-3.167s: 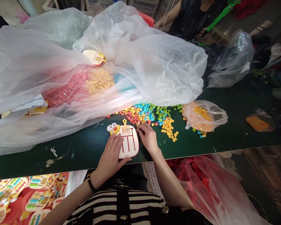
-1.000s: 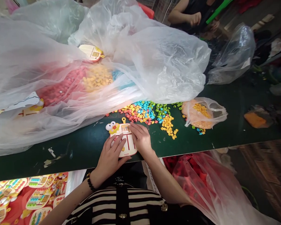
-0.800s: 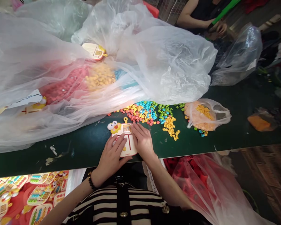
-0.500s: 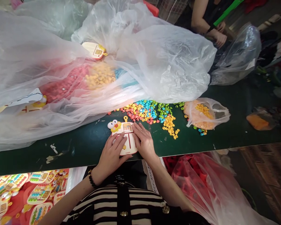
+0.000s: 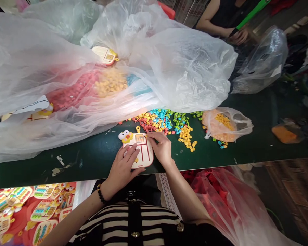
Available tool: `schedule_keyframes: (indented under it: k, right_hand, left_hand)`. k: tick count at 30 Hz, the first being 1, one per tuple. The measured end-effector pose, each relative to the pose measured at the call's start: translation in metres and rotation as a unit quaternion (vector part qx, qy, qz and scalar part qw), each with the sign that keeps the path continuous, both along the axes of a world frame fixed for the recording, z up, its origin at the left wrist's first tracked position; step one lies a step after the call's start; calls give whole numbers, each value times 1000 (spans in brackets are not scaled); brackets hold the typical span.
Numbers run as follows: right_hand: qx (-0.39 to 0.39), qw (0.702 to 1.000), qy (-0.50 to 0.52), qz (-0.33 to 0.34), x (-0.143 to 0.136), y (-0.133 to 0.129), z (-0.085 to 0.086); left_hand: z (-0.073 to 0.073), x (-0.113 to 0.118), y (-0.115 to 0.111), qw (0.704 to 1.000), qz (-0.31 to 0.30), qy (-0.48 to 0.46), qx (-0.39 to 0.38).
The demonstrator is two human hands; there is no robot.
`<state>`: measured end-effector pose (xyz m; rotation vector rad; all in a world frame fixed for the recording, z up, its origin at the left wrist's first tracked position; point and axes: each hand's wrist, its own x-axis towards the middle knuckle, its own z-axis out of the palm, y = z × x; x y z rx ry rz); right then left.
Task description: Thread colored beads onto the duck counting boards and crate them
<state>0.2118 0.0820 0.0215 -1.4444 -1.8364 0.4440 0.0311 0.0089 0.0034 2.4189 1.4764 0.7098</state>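
A cream duck-shaped toy board [image 5: 140, 163] with red slots, bulging eyes and a yellow beak lies on the green table in front of me. My left hand [image 5: 123, 160] rests flat on its left side, fingers spread and thumb along the lower edge. A yellow bead sits on the board between the fingers. At the board's upper right corner, my right hand [image 5: 162, 147] pinches with thumb and forefinger; a speck of yellow shows at the fingertips, seemingly a small bead [image 5: 146, 135]. Just beyond the board lies a heap of red, yellow, blue and green beads [image 5: 157, 119].
Large clear plastic bags [image 5: 190, 68] cover the table's far side, with coloured beads and more duck boards under them. A small bag of yellow beads [image 5: 222, 124] stands to the right. Finished-looking boards [image 5: 43, 210] fill a space at lower left. Across the table sits another person [image 5: 218, 24].
My right hand has lifted off the board's right side and drawn its fingers into a pinch at the upper right corner. My left hand stays put. The other person's arm has shifted left.
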Motion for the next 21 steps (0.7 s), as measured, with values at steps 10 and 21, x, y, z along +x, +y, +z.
schedule_keyframes:
  k: [10, 21]
  right_hand:
    - [68, 986, -145, 48, 2, 0, 2]
    - [12, 986, -88, 142, 10, -10, 15]
  left_hand:
    - [0, 0, 0, 1000, -5, -2, -9]
    - [-2, 0, 1, 999, -2, -47, -19]
